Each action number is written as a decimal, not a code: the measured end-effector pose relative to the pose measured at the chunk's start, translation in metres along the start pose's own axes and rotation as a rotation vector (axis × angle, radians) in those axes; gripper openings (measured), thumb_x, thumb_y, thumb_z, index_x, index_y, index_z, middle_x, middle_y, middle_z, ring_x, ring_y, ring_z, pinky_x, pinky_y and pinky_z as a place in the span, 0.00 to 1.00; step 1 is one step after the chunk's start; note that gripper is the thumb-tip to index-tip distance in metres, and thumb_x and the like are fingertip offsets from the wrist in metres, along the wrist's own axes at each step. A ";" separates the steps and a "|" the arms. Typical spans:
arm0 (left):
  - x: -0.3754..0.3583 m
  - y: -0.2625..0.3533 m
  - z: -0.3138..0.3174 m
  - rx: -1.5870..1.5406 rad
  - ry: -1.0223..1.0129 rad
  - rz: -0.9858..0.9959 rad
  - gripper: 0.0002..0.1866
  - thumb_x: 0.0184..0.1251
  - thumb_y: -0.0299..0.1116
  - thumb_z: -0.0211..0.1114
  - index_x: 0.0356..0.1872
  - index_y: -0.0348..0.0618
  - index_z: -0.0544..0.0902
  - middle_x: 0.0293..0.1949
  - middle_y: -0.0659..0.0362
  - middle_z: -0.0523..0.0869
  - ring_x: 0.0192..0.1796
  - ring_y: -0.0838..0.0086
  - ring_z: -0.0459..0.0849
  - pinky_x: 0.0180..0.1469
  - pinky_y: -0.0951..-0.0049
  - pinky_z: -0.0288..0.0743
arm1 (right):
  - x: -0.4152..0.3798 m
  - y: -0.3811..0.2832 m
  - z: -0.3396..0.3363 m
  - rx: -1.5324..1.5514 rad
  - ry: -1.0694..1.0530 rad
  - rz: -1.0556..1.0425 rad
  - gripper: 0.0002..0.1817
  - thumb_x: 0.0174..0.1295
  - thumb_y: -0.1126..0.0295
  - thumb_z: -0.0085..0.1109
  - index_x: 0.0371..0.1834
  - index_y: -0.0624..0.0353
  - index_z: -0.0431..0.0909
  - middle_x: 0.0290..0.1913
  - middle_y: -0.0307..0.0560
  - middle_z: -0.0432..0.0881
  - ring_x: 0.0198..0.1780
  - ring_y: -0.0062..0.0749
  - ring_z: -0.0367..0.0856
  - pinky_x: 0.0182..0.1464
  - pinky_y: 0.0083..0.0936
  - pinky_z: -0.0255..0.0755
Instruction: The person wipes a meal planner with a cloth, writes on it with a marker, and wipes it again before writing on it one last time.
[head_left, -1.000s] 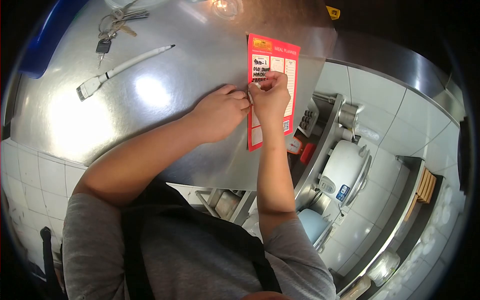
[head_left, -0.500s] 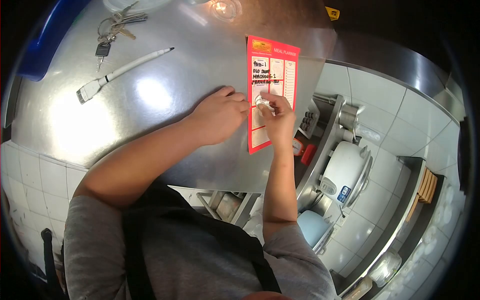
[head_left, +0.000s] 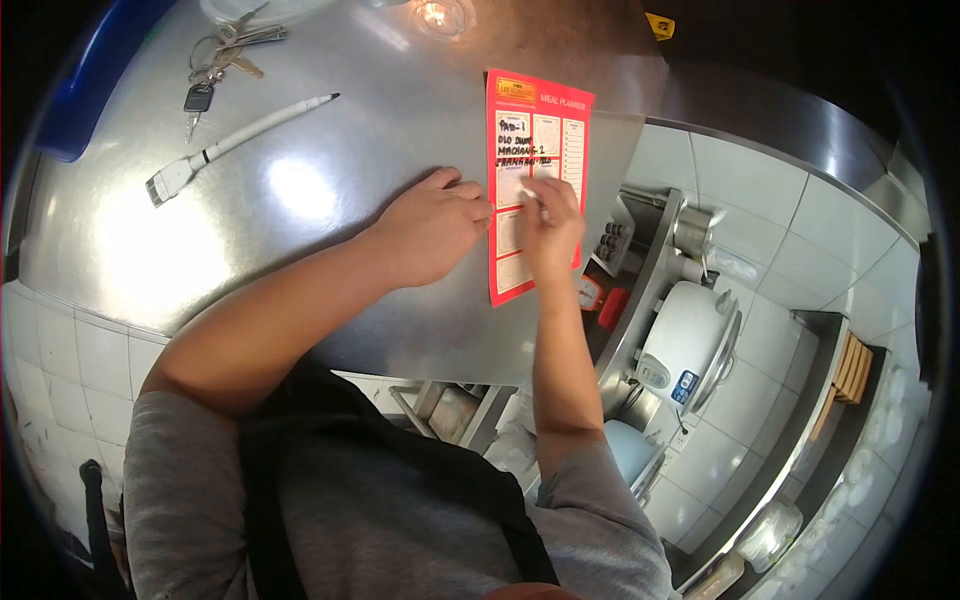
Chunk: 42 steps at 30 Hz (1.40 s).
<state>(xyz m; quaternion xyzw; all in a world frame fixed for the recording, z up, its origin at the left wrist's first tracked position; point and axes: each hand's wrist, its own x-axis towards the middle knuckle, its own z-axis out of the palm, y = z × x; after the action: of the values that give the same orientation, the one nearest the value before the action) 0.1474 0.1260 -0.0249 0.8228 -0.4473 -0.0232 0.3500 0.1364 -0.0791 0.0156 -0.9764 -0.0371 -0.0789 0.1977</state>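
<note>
A red-bordered meal planner board (head_left: 510,238) lies on the steel table, with black handwriting in its upper boxes. My left hand (head_left: 436,225) rests at the board's left edge, its fingers curled against it. Over the middle boxes, my right hand (head_left: 553,222) is closed on a crumpled white tissue (head_left: 527,196), mostly hidden by the fingers. Left of the hands, a white marker (head_left: 250,135) with a black tip and a brush-like end lies on the table.
A key ring (head_left: 215,72) lies on the steel table (head_left: 370,130), near a blue container (head_left: 95,95) and a glass with a light in it (head_left: 440,17). Right of the table stand a white rice cooker (head_left: 690,335) and a shelf holding wooden pieces (head_left: 853,368).
My right hand has shifted slightly on the board and turned, so less of the tissue shows. My left hand stays at the board's edge. The whole view has moved slightly.
</note>
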 end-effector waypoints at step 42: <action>0.002 -0.017 0.012 -0.145 0.054 0.123 0.20 0.55 0.42 0.61 0.49 0.48 0.82 0.56 0.64 0.79 0.61 0.69 0.72 0.65 0.63 0.60 | 0.072 -0.213 0.089 -0.134 -0.248 -0.852 0.06 0.50 0.72 0.56 0.29 0.61 0.80 0.39 0.48 0.76 0.43 0.39 0.74 0.40 0.28 0.73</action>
<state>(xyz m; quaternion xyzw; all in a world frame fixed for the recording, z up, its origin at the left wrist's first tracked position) 0.1567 0.1244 -0.0434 0.7667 -0.4844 -0.0121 0.4213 0.1980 0.1545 0.0280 -0.8866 -0.4543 -0.0381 0.0778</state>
